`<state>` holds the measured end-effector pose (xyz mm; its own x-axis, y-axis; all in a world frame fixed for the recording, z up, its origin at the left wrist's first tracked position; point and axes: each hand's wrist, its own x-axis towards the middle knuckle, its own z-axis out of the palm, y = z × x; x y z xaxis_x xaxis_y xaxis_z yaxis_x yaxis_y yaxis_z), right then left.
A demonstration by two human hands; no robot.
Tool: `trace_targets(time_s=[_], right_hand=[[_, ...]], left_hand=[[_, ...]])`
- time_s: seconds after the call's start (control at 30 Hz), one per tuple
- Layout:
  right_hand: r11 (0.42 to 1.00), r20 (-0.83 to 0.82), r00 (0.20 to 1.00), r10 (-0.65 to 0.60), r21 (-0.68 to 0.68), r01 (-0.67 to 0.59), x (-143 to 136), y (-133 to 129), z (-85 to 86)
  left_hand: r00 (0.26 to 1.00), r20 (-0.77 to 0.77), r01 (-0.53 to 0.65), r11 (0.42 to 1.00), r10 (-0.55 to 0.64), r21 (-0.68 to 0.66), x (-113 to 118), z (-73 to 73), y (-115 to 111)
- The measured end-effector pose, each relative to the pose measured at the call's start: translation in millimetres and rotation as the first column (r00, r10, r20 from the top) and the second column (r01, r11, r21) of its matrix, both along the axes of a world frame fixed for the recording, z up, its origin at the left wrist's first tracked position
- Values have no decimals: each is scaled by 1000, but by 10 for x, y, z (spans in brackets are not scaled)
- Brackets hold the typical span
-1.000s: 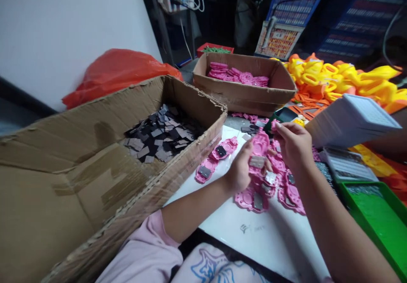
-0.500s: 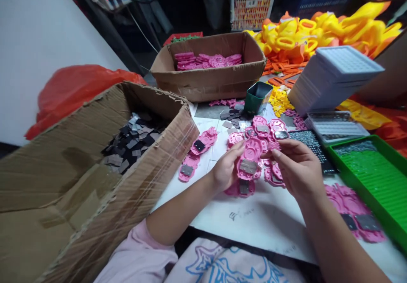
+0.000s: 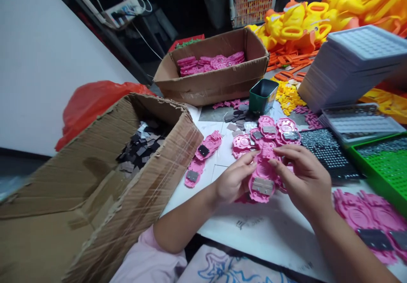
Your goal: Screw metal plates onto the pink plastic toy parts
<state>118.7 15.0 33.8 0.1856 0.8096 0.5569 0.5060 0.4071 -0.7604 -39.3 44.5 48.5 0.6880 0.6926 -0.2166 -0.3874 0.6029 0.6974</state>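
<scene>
My left hand (image 3: 237, 180) grips a pink plastic shell (image 3: 266, 168) by its left edge, thumb on top. A grey metal plate (image 3: 263, 186) with small screws sits across the shell's near end. Thumb and fingers of my right hand (image 3: 302, 179) are closed at the far right edge of the same shell; whether a small part is also between those fingertips is hidden. Just beyond my hands, several similar pink shells (image 3: 288, 127) lie in a cluster, fitted with plates. Two more shells (image 3: 208, 145) lie left of my left hand.
An open carton (image 3: 165, 147) of dark plates stands left; another carton (image 3: 210, 88) of pink shells is behind. A green cup (image 3: 262, 98), black screw tray (image 3: 327, 153), green tray (image 3: 381, 175), stacked white trays (image 3: 349, 71) and pink shells (image 3: 370, 215) lie ahead and right.
The shell has come nearer to my body and slightly to the right. The right fingertips, earlier beside its edge, now meet at its far end. The camera view has shifted a little.
</scene>
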Motion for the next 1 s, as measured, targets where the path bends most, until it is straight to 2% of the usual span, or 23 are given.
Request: trace_targets(time_s=[0.2,0.4,0.63,0.83,1.0], right_hand=[[1000,84,996,-10,16,9,-16,7,2],[985,254,966,51,147,-91,-56,4,6],[975,278,959,63,187,-119,-108,-49,23],[957,319,948,-27,283,-68,-103,-66,71],[946,344,937,-59,318,-58,-136,-63,43]], left_hand=[[998,-54,-19,1000,18,-7,-3,28,5],[974,-143,-157,977,178,148,19,-13,12],[958,-159,-215,966,237,145,11,12,12],[962,-219,-113,969,162,218,-39,-10,39],[966,-195,-115,959,169,259,-27,-34,-7]])
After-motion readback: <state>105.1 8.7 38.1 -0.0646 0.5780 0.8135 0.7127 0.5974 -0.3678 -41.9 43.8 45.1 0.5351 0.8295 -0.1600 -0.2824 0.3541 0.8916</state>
